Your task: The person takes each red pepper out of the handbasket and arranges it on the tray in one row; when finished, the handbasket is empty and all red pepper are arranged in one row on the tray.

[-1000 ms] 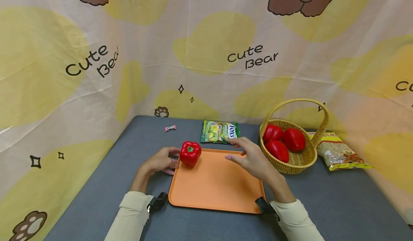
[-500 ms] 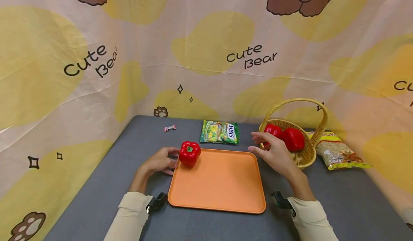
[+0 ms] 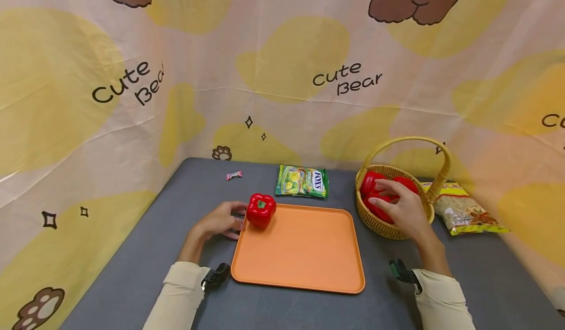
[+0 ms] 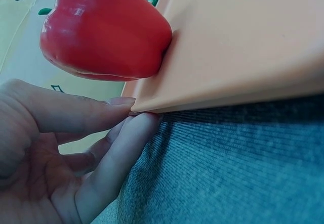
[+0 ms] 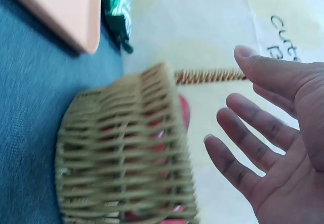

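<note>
As the left hand pinches the tray, picking seems the step at frame right, the spread, empty right hand needing to grip a pepper.

Cloth: pale, creased, behind and along both sides; yellow blotches
Print: black "Cute Bear", brown feet, paws, sparkles
Table: dark grey

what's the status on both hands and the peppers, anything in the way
Left hand pinches edge of tray; right hand open above basket, empty. One red pepper on tray, others in basket. Basket handle might crowd the reach.
</note>
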`<state>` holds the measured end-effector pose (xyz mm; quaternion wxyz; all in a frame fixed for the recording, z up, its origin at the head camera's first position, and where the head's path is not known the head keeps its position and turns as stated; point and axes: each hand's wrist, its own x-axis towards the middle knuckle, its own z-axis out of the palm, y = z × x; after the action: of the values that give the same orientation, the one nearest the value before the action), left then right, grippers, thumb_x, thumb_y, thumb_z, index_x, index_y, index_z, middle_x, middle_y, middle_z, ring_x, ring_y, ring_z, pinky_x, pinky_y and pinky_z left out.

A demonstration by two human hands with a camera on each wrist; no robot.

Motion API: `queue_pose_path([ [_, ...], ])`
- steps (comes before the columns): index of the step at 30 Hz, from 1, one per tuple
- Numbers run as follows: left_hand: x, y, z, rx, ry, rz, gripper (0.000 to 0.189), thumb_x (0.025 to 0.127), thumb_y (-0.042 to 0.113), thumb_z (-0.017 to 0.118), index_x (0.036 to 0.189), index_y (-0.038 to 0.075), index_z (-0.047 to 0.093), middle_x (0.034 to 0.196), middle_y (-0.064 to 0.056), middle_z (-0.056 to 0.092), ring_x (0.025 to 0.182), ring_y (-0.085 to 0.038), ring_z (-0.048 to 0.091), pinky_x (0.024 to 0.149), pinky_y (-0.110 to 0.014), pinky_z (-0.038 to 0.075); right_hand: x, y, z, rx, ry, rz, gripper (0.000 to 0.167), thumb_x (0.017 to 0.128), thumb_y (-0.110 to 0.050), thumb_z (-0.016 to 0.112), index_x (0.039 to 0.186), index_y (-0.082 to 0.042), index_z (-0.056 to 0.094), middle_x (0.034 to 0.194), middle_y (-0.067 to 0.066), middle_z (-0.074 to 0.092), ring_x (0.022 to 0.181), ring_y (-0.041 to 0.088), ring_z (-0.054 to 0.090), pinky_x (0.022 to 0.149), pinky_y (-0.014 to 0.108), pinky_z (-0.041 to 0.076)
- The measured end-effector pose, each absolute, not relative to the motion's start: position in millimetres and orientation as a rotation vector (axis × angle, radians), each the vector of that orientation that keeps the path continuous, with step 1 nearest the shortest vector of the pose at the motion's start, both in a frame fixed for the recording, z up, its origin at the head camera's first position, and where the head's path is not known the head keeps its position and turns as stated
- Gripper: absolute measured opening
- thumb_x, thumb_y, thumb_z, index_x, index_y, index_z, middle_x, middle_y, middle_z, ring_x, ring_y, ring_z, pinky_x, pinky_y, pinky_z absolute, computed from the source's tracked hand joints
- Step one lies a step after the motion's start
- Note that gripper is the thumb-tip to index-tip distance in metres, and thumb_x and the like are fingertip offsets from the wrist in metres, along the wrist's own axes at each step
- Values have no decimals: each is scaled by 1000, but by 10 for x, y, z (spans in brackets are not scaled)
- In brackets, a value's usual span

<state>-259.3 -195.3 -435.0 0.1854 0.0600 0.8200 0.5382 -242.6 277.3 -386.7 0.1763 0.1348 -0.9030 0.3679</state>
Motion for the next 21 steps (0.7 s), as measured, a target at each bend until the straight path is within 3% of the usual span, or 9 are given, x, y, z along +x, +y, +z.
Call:
queue_pose_path([
  [6, -2584, -1950, -4349, 174, 2318, 1510, 61, 92, -5, 59, 151, -8, 48, 142, -27, 55, 92, -24, 70, 72, -42, 67, -2463, 2928, -3974, 325, -2591, 1035, 52, 95, -22, 81, 140, 0, 64, 124, 23, 70, 113, 40, 64, 87, 16, 52],
  [14, -2576, -1951, -4358, 180, 2309, 1523, 60, 93, -6, 58, 151, -9, 47, 141, -28, 55, 92, -24, 70, 72, -43, 67, -2527, 3050, -4102, 250, -2637, 1036, 56, 94, -27, 81, 140, 1, 64, 129, 26, 65, 115, 42, 62, 102, 60, 50],
  [21, -2591, -1950, -4357, 190, 2305, 1531, 60, 92, -6, 58, 151, -9, 47, 140, -28, 55, 91, -24, 70, 72, -43, 67, -2538, 3092, -4096, 211, -2720, 1070, 64, 97, -34, 77, 146, 1, 58, 137, 29, 62, 124, 46, 59, 107, 66, 47],
])
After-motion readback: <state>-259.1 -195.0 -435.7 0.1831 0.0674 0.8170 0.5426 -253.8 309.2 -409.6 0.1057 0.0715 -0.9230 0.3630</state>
